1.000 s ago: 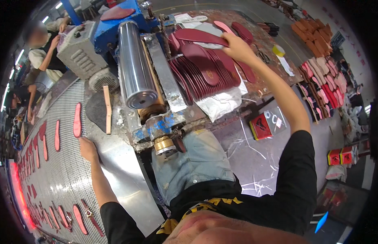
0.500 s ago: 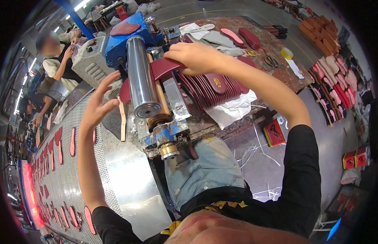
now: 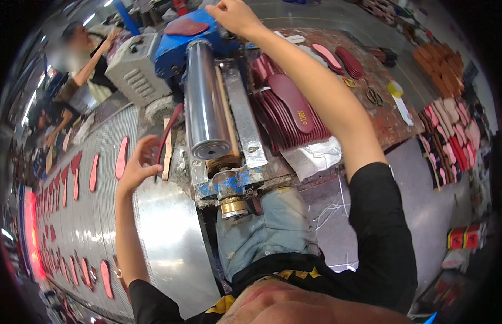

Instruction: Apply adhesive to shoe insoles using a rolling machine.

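Note:
My left hand [image 3: 138, 167] is closed on the lower end of a dark red insole [image 3: 171, 128], which stands nearly edge-on beside the machine's polished steel roller [image 3: 208, 102]. Above the blue machine housing [image 3: 167, 51], my right hand [image 3: 235, 17] is raised with bent fingers somewhat apart. No object shows in it, though the picture's top edge comes close. Flat on that housing lies another dark red insole [image 3: 187, 26], just left of my right fingertips. Right of the roller, a row of stacked dark red insoles [image 3: 280, 121] rests on the bench, one lying across the top.
A perforated metal conveyor [image 3: 100, 216] carries several pink pieces on the left. Beyond the grey control box [image 3: 137, 67] a co-worker [image 3: 92, 65] stands. Yellow tape [image 3: 394, 89] and scissors [image 3: 374, 96] lie on the worn bench [image 3: 364, 59]. Bundled insoles [image 3: 456, 129] are at the far right.
My right hand has left the insole at the roller and moved up over the blue housing. My left hand, open before, has closed on an insole left of the roller.

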### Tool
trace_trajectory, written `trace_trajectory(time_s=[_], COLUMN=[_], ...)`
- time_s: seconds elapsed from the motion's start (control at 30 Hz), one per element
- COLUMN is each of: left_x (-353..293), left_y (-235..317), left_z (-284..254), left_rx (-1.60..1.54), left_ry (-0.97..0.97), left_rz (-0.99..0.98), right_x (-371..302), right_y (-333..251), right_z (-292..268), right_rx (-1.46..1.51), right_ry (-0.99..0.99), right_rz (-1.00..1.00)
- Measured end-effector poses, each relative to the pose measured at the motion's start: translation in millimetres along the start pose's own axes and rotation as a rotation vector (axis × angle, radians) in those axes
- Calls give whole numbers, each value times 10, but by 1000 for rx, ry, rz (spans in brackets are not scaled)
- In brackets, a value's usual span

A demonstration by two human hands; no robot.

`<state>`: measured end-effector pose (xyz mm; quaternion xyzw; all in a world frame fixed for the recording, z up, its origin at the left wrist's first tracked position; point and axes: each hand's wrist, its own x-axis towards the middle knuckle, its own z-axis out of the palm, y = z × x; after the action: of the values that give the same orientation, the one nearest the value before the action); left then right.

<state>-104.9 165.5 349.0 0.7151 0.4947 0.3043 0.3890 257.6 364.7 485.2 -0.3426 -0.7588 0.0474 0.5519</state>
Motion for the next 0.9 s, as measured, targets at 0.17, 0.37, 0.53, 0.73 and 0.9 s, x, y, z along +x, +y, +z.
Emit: trace_trajectory(time_s=[0.17,0.37,0.53,0.73,0.9], left_x=[-585,-1371,-2015,-3122,-4058], left_y=[-815,-1157,-1565,-1909,-2364], left_z=[839,1202,850,379,270], left_rx=[-991,-1554,-1642,-1619,-1165], left_ry=[119,675,1061,1517,1759], left_rz=[-75,-43,78,158,13], right_x=[167,208,270,128,124], right_y=[841,566,896,781,662], right_z=[284,441,308,329,342], right_rx=[-433,118,141,256,268], right_ry=[107,-5,-4,-25,-14], right_rz=[-88,315,309,337,360])
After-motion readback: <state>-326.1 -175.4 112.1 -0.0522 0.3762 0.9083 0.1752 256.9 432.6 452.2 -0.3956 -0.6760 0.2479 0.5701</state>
